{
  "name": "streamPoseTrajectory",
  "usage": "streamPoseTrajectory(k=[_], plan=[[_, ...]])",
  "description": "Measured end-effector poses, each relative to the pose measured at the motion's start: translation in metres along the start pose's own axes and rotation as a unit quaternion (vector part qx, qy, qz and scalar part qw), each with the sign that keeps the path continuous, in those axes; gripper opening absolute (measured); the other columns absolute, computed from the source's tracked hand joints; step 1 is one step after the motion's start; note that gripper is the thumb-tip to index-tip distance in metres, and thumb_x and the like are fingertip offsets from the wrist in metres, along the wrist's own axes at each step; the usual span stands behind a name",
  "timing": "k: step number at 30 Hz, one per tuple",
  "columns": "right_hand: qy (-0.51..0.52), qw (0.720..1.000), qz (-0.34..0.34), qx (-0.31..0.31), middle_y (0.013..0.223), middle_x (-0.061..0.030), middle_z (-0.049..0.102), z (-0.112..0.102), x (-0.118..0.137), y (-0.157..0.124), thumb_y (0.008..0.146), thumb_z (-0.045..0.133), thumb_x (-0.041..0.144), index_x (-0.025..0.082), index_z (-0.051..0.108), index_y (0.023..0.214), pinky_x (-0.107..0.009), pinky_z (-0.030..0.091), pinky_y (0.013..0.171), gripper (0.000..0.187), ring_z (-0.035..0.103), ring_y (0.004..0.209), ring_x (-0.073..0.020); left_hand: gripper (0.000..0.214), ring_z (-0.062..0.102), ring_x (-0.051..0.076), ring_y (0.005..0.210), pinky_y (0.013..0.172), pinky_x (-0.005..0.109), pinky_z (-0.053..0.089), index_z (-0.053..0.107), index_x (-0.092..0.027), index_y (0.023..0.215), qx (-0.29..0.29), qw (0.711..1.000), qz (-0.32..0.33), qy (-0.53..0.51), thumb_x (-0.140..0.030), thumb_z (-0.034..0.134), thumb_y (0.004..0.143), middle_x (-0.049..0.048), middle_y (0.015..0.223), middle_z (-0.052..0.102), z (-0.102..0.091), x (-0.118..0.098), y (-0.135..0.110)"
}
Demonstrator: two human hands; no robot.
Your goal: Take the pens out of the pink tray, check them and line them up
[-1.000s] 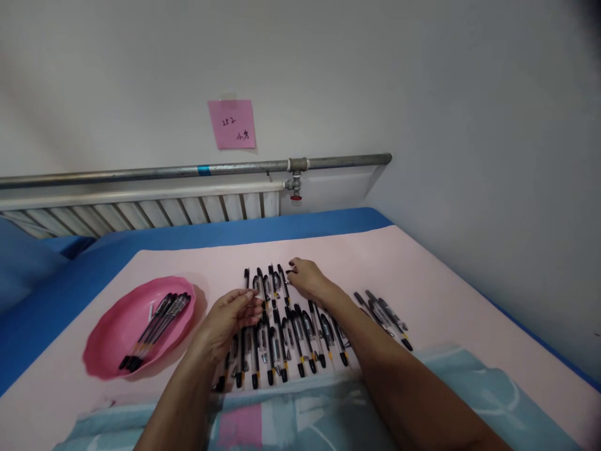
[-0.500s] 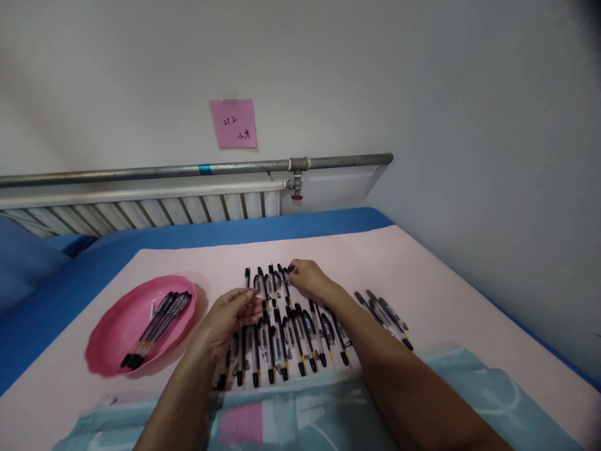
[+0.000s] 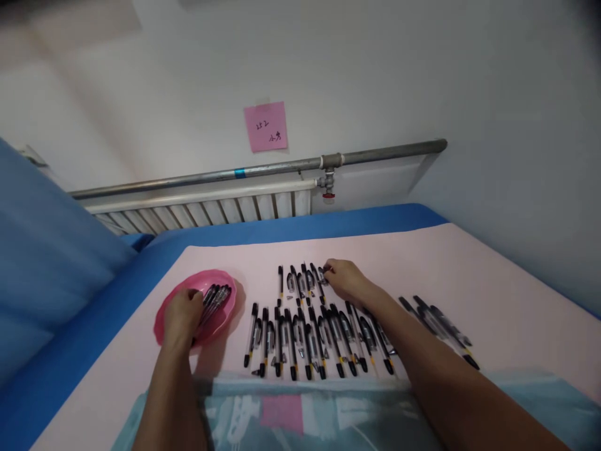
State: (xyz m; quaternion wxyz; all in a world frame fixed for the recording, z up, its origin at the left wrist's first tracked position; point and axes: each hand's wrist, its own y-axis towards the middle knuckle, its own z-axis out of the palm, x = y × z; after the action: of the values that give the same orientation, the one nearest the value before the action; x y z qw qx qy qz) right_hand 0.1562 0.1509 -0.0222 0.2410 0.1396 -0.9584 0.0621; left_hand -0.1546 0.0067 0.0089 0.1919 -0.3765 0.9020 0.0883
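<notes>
My left hand (image 3: 182,316) rests over a pink bowl (image 3: 224,321) at the left, its fingers curled down among the black pens (image 3: 216,295) lying in it and closed on one pen. My right hand (image 3: 346,282) reaches to the right end of the back row of pens (image 3: 300,280), where thumb and forefinger pinch the top of a pen. A longer front row of black pens (image 3: 310,335) with yellow bands lies side by side just in front, under my right forearm.
A few more pens (image 3: 436,318) lie apart at the right on the pink sheet (image 3: 469,269). A light blue patterned cloth (image 3: 282,413) covers the near edge. Behind are blue bedding (image 3: 282,228), a radiator (image 3: 211,210), a steel pipe (image 3: 282,166) and a pink note (image 3: 265,126).
My left hand has gone from the pen rows leftward to the pink bowl, carrying a pen. The camera turned left. My right hand stays at the back row.
</notes>
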Motion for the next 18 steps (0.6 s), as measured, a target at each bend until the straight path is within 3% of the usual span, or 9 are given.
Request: streamPoseTrajectory(k=[6,11,15,17,18], plan=[[-0.004,1.000,-0.007,-0.002,0.087,-0.0077,0.066,-0.001,0.000,-0.001,0.072,0.046,0.019,0.015,0.064,0.090,-0.021,0.036,0.065,0.026,0.057,0.078,-0.0160,0.015,0.057,0.030,0.064,0.051,0.030,0.030,0.056,-0.018,0.055,0.024,0.999,-0.004,0.039,-0.023,0.047,0.065,0.0143,0.060,0.061,0.014,0.005,0.003],[-0.005,1.000,-0.007,-0.001,0.087,-0.0079,0.066,-0.002,0.001,-0.003,0.072,0.047,0.019,0.015,0.065,0.090,-0.022,0.036,0.066,0.026,0.057,0.078,-0.0160,0.010,0.056,0.029,0.060,0.051,0.030,0.030,0.055,-0.018,0.050,0.029,0.999,-0.005,0.026,-0.020,0.053,0.060,0.0130,0.056,0.060,0.013,0.009,0.004],[0.001,1.000,-0.014,-0.011,0.085,-0.0078,0.065,-0.004,0.002,-0.003,0.072,0.047,0.018,0.014,0.065,0.088,-0.023,0.037,0.067,0.024,0.057,0.077,-0.0162,0.012,0.057,0.027,0.063,0.053,0.030,0.032,0.062,-0.016,0.065,0.017,1.000,0.004,-0.001,-0.023,0.052,0.064,0.0122,0.062,0.062,0.009,-0.001,0.001],[0.018,0.998,-0.038,-0.042,0.086,-0.0080,0.065,-0.008,0.008,-0.006,0.072,0.047,0.017,0.014,0.065,0.085,-0.024,0.038,0.069,0.022,0.056,0.079,-0.0166,0.020,0.057,0.022,0.064,0.054,0.027,0.035,0.062,-0.017,0.082,0.018,0.994,0.020,-0.101,-0.026,0.049,0.069,0.0083,0.068,0.063,0.011,-0.018,-0.007],[0.043,0.996,-0.049,-0.059,0.086,-0.0076,0.065,-0.009,0.013,-0.008,0.072,0.047,0.016,0.014,0.065,0.083,-0.024,0.038,0.071,0.021,0.056,0.080,-0.0163,0.024,0.056,0.018,0.062,0.054,0.025,0.036,0.060,-0.018,0.090,0.029,0.979,0.032,-0.200,-0.028,0.048,0.071,0.0055,0.069,0.062,0.014,-0.029,-0.014]])
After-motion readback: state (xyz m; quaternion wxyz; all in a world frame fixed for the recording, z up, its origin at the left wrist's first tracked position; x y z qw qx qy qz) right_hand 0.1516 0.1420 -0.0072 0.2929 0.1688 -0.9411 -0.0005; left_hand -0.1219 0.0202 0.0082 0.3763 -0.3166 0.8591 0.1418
